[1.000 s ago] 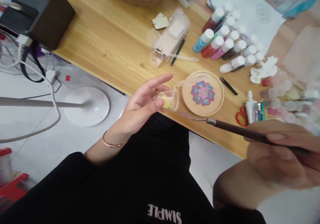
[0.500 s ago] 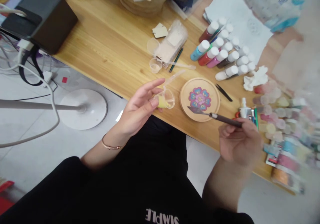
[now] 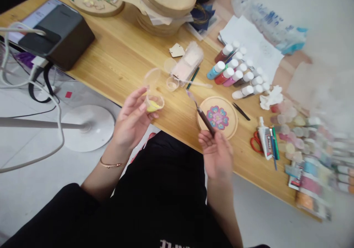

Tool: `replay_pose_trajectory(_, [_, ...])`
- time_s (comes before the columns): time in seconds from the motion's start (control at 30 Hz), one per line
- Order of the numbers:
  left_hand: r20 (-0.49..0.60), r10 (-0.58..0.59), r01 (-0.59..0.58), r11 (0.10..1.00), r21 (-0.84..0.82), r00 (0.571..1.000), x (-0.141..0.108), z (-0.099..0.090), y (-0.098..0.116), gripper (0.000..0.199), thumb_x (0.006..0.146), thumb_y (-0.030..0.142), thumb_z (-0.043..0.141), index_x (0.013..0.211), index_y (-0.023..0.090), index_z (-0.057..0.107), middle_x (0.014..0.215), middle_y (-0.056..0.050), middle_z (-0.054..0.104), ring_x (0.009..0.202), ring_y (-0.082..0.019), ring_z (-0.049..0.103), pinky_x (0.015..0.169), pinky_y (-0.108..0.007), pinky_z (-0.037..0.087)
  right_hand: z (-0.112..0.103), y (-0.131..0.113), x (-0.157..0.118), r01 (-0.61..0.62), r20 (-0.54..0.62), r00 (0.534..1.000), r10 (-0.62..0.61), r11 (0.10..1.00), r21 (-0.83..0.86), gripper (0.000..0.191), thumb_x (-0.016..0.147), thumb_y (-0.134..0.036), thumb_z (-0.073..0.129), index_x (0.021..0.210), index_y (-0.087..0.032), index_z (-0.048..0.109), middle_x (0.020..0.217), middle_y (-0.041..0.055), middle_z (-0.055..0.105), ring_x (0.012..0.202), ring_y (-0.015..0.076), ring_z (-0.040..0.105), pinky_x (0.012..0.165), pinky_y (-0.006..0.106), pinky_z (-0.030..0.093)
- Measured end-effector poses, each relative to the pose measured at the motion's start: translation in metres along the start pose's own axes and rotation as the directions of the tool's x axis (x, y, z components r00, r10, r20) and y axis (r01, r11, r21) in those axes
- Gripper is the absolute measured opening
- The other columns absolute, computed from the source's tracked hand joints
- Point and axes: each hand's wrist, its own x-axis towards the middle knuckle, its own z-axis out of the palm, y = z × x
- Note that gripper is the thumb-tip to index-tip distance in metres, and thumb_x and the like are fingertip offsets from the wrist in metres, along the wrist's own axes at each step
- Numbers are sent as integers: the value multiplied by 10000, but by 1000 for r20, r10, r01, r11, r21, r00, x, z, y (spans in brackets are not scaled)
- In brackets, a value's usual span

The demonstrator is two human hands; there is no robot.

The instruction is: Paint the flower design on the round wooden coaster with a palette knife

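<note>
My left hand (image 3: 132,121) is closed around a small clear plastic cup (image 3: 159,101) with its hinged lid standing open; something yellow lies inside. In my right hand (image 3: 217,150) is a small palette knife (image 3: 204,117), gripped by its dark handle, the blade pointing up and away from me. Behind that hand, a round wooden plaque (image 3: 233,121) rests on the table, carrying a pink and blue flower. The handle hides part of the plaque's left side. Black tweezers (image 3: 241,111) lie just right of it.
Paint bottles with white caps (image 3: 228,76) stand at the back right. Orange-handled scissors (image 3: 256,145) and a glue tube (image 3: 265,142) lie on the right. Far left is a dark box with cables (image 3: 69,38). An open clear cup (image 3: 173,83) stands near a packet (image 3: 189,60).
My right hand has swung the palette knife left, off the flower, and its blade now points upward. My left hand has moved left with the cup. The camera view has shifted slightly.
</note>
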Motion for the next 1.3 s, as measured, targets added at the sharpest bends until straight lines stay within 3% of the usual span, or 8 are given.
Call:
replay_pose_trajectory(0.23, [-7, 33, -33, 999, 3, 999, -4, -7, 8, 293, 840, 324, 828, 1121, 351, 753, 1005, 1, 755, 879, -132, 685, 676, -210, 573, 53, 33, 12, -35, -22, 999, 37, 998, 61, 251, 829, -395, 763, 930, -185, 670, 797, 30, 792, 745, 155, 776, 712, 281, 645])
replay_pose_trajectory(0.57, [21, 10, -10, 999, -44, 1000, -5, -15, 10, 285, 868, 307, 805, 1145, 341, 748, 1024, -2, 759, 882, -126, 690, 696, -211, 582, 56, 39, 9, 22, -52, 998, -24, 999, -37, 320, 765, -362, 814, 965, -178, 646, 791, 24, 785, 700, 156, 765, 717, 303, 653])
replay_pose_trajectory(0.77, [16, 17, -16, 998, -60, 1000, -5, -15, 9, 320, 825, 315, 846, 1134, 326, 763, 1012, -16, 774, 877, -131, 703, 686, -200, 582, 53, 42, 8, 117, 3, 993, -121, 955, -274, 271, 816, -363, 722, 990, -174, 635, 806, 27, 776, 681, 160, 741, 715, 347, 646])
replay_pose_trajectory(0.87, [5, 14, -13, 998, -60, 1000, -6, -14, 9, 331, 820, 320, 852, 1140, 325, 765, 1013, -13, 773, 882, -124, 694, 680, -192, 575, 47, 44, 8, 306, 58, 942, -332, 769, -561, 266, 859, -376, 654, 1029, -172, 663, 826, 41, 770, 682, 165, 718, 693, 346, 622])
replay_pose_trajectory(1.0, [-7, 5, -5, 998, -60, 1000, -7, -13, 10, 358, 804, 322, 866, 1147, 304, 766, 1021, -14, 767, 898, -127, 687, 683, -199, 576, 37, 49, 13, 564, 309, 717, -625, 260, -784, 218, 894, -315, 581, 1025, -178, 691, 893, 77, 768, 788, 198, 717, 756, 365, 600])
replay_pose_trajectory(1.07, [-12, 0, -1, 998, -57, 1000, -7, -13, 10, 362, 798, 319, 870, 1145, 300, 768, 1022, -19, 766, 896, -131, 687, 678, -202, 576, 34, 52, 17, 603, 397, 632, -666, 100, -792, 208, 928, -278, 535, 1018, -176, 692, 879, 79, 757, 804, 198, 710, 767, 355, 589])
replay_pose_trajectory(1.17, [0, -1, 1, 999, -49, 1000, -8, -13, 12, 355, 801, 314, 867, 1142, 313, 770, 1019, -20, 770, 885, -134, 692, 679, -205, 576, 32, 56, 21, 609, 453, 582, -676, -6, -793, 206, 959, -243, 507, 1017, -168, 690, 818, 63, 724, 759, 182, 681, 736, 328, 565])
replay_pose_trajectory(1.3, [28, 7, -7, 1000, -29, 1000, -9, -11, 17, 345, 812, 300, 857, 1146, 315, 770, 1014, -20, 770, 889, -132, 700, 683, -200, 575, 32, 62, 23, 618, 485, 566, -667, -47, -785, 198, 968, -223, 500, 995, -165, 687, 836, 73, 715, 782, 192, 665, 762, 339, 557])
